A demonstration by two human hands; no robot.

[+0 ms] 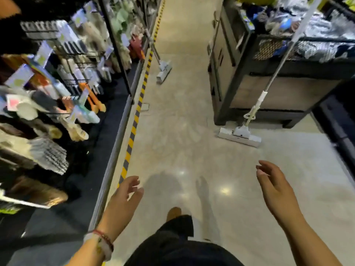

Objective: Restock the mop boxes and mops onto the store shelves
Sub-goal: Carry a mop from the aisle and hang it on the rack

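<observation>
Both hands empty, fingers loosely spread: left hand [124, 196], right hand [272, 187]. Nearest sponge mop [255, 112] prob. light, stiff, top-long (grab mid-pole).

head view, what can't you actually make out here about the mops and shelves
- Near mop, head view: the handle's top end is cut off by the top edge.
- Far mop, head view: the upper handle blends into the blurred shelf rack, so where it ends is unclear.
- Hanging goods and tags on the left shelves: motion blur makes them unreadable.
- Mop boxes: none identifiable.
- Left hand and right hand: both empty, fingers relaxed.
</observation>
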